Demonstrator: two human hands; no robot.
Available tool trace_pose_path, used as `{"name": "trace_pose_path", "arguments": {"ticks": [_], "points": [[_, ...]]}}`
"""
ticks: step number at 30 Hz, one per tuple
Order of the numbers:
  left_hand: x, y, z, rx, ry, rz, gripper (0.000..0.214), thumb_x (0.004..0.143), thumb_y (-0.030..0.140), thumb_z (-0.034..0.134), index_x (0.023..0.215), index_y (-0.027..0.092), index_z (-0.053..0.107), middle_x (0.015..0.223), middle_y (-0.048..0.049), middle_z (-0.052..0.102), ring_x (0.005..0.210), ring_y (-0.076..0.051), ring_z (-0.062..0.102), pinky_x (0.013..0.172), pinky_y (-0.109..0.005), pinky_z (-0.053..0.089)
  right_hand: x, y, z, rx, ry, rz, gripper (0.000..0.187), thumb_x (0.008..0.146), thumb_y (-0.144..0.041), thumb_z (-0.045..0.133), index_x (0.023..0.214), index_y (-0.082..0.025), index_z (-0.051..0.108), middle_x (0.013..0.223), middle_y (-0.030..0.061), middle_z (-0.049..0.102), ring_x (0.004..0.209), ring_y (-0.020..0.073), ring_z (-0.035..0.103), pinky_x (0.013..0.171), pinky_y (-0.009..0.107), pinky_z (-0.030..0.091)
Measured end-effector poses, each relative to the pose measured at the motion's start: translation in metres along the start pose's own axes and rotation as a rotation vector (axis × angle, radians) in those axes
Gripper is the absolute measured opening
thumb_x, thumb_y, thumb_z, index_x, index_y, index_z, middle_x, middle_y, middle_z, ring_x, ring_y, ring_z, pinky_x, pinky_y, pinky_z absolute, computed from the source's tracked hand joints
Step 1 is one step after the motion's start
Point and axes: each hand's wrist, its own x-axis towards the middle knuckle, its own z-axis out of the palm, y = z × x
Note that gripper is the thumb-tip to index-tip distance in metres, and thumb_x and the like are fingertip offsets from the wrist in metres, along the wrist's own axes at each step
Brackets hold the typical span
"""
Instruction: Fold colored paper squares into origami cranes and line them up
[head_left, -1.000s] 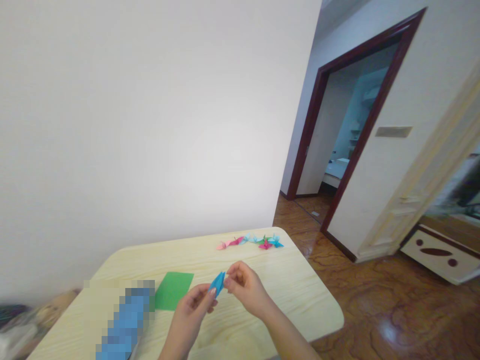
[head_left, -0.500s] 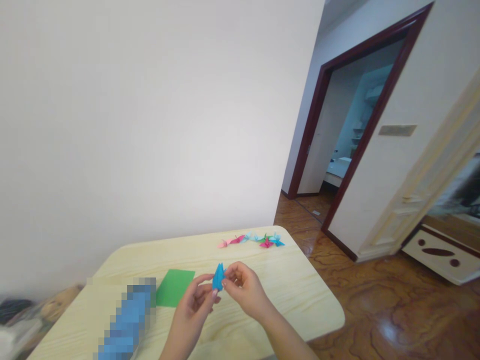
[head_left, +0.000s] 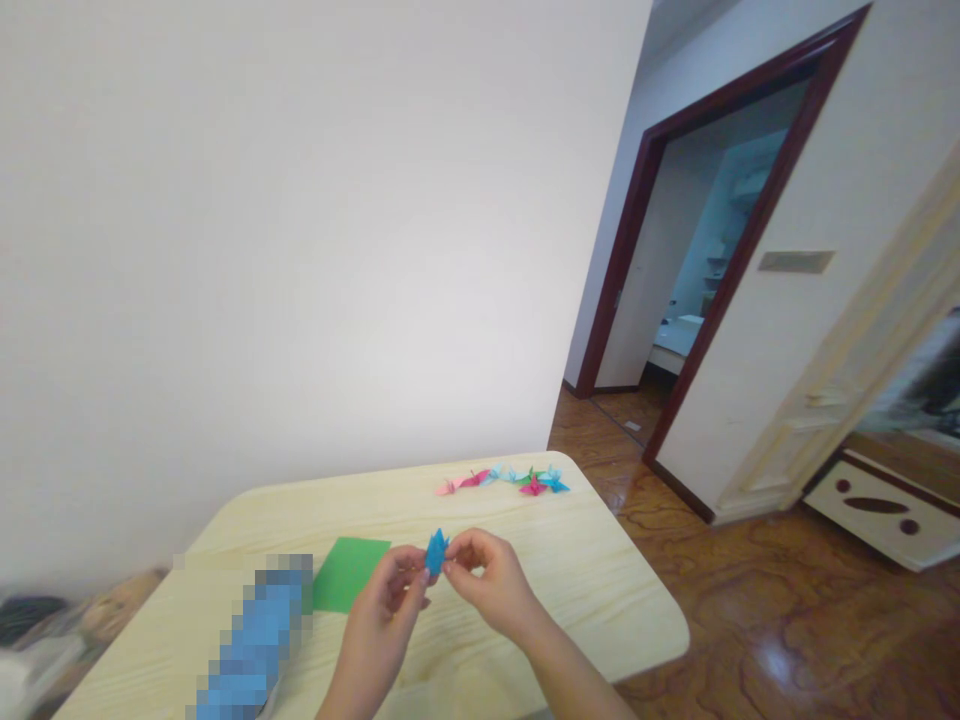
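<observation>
table (head_left: 615, 580): pale, wood-grain top, rounded corners
folded paper figures (head_left: 495, 476): row by far edge, toward right corner; pinks, light blue, green, blue; some overlapping
green sheet (head_left: 345, 575): flat, left of middle
blue item (head_left: 259, 630): pixelated, near left, beside green sheet; identity unclear

The table (head_left: 600, 600) spans the lower centre of the frame, before the wall (head_left: 300, 250). Cranes (head_left: 534, 487) lie on its back right; the sheet (head_left: 346, 575) lies left of the paper (head_left: 436, 555), between left hand (head_left: 388, 595) and right hand (head_left: 495, 582).
</observation>
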Motion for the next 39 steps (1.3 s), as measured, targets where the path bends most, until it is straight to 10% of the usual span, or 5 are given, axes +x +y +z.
{"name": "trace_pose_path", "arguments": {"ticks": [23, 39], "points": [[0.002, 0.020, -0.009, -0.099, -0.052, -0.136, 0.028, 0.058, 0.042, 0.072, 0.068, 0.018, 0.064, 0.053, 0.0024, 0.062, 0.054, -0.015, 0.058, 0.054, -0.024, 0.048, -0.001, -0.018, -0.011, -0.120, -0.156, -0.291, 0.017, 0.073, -0.009, 0.054, 0.073, -0.020, 0.066, 0.075, 0.0013, 0.062, 0.073, 0.0142, 0.058, 0.067, 0.025, 0.045], [0.000, 0.020, -0.007, -0.115, -0.037, -0.084, 0.022, 0.056, 0.032, 0.075, 0.059, 0.018, 0.059, 0.052, 0.0040, 0.058, 0.050, -0.011, 0.054, 0.050, -0.021, 0.044, -0.005, -0.017, 0.003, 0.132, -0.015, 0.034, 0.029, 0.062, -0.017, 0.070, 0.075, -0.020, 0.044, 0.059, -0.0069, 0.053, 0.054, 0.0099, 0.052, 0.054, 0.021, 0.040]]}}
